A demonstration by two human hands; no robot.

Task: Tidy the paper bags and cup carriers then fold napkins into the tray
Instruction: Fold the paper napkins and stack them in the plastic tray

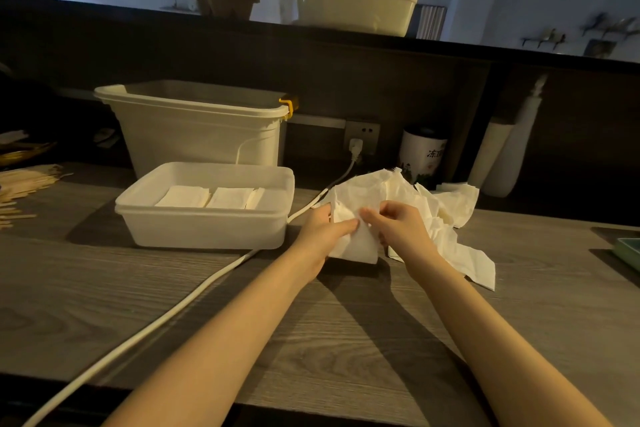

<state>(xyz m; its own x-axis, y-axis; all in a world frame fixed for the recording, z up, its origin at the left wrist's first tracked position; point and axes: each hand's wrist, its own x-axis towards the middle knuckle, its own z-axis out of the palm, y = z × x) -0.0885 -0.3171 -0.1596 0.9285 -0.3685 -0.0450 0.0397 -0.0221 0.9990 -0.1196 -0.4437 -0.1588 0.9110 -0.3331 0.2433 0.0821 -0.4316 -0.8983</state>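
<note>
Now the tray (204, 218) on the counter (104, 288) holds three folded napkins (211, 198), and the tub (194, 125) stands behind it. My left hand (323, 234) and right hand (398, 229) both pinch one napkin (356, 243) just right of the tray, before the loose pile (443, 208).

Wooden counter (104, 288) — on it: tray (204, 229), tub (194, 128), cable (156, 326), napkin heap (446, 215), canister (420, 152).

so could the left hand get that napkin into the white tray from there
Probably yes. The left hand pinches the napkin just right of the tray, whose top is open; only the white cable lies between.
</note>
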